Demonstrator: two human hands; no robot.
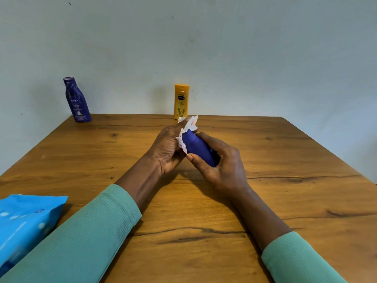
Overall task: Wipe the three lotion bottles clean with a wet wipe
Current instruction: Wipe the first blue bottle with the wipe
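A small dark blue lotion bottle is held tilted above the middle of the wooden table. My right hand grips its lower body. My left hand presses a white wet wipe around the bottle's upper end, which the wipe hides. A taller blue Nivea bottle stands upright at the table's far left corner. A yellow Vaseline bottle stands upright at the far edge, just behind my hands.
A bright blue pack of wet wipes lies at the near left edge, beside my left sleeve. A pale wall rises right behind the table's far edge. The table's right corner is rounded.
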